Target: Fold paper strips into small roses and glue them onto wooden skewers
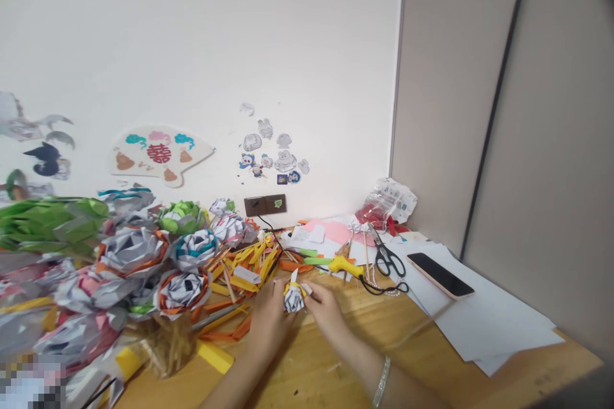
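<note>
Both my hands meet over the wooden table [336, 358] around a small white-and-grey paper flower bud [293, 298] with a yellow strip round it. My left hand [269, 321] cups the bud from the left, fingers curled on it. My right hand [325, 310] pinches its right side; a silver bracelet [382, 381] sits on that wrist. Just beyond the bud lie orange and yellow paper strips [244, 275].
A heap of finished paper flowers [134, 262] fills the left. Behind the hands lie a yellow glue gun [346, 264], black scissors [386, 258], wooden sticks and pink paper. A phone [439, 275] rests on white sheets [484, 326] at right. A plastic bag [388, 202] sits in the corner.
</note>
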`<state>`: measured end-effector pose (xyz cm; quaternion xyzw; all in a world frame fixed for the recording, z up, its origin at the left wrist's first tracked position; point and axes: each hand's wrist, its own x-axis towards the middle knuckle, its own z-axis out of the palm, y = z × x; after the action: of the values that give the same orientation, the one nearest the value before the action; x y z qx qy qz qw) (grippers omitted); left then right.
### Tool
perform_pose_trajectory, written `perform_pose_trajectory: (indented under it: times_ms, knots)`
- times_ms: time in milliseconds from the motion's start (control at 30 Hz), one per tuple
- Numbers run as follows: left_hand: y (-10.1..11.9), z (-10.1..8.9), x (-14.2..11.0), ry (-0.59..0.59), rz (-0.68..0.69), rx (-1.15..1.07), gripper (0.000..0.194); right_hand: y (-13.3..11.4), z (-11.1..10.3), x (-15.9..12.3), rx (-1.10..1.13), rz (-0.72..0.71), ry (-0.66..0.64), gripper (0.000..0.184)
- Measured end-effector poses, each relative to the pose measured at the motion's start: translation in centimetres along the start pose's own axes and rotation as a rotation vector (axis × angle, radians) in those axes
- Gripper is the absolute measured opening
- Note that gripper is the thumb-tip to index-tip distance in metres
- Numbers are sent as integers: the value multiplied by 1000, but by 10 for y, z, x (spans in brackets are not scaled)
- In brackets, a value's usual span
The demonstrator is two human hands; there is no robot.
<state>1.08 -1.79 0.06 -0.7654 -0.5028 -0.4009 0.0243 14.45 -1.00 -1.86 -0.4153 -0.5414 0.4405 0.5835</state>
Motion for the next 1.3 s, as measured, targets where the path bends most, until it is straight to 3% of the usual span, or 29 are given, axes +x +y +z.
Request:
perform_pose_trajectory:
  times_ms: [167, 267, 333, 500, 633, 767, 900, 1033, 1167, 1300]
  knots:
    - [2, -4, 2, -41, -22, 135, 21, -9, -4, -8, 289, 137, -104, 35]
    - [2, -4, 1, -26, -41, 145, 20, -12, -5, -11, 348, 83, -103, 34]
    - [1, -4, 1, -18, -50, 149, 19, -12, -4, -11, 248, -16, -109, 31]
    - [-1, -4, 1, -22, -40, 197, 13, -10, -1, -13, -288, -320, -126, 40]
    - [-2, -3, 1, -23, -34, 206, 16, -2, -2, -12, -423, -365, -147, 57]
    - [-2, -4, 3, -45, -52, 133, 21, 7, -2, -1, -131, -134, -82, 58]
    - [-1, -4, 4, -54, -119, 38, 25, 5, -4, 6, 258, 26, -94, 38]
    - [-2, 1, 4, -66, -115, -194, 22, -2, -8, 4, 335, 61, -110, 23]
    - [0, 7, 3, -50, -110, -524, 26, -7, -10, 3, 364, 75, -148, 31]
    - [3, 7, 2, -39, -107, -621, 25, -7, -11, 5, 262, -103, -137, 32]
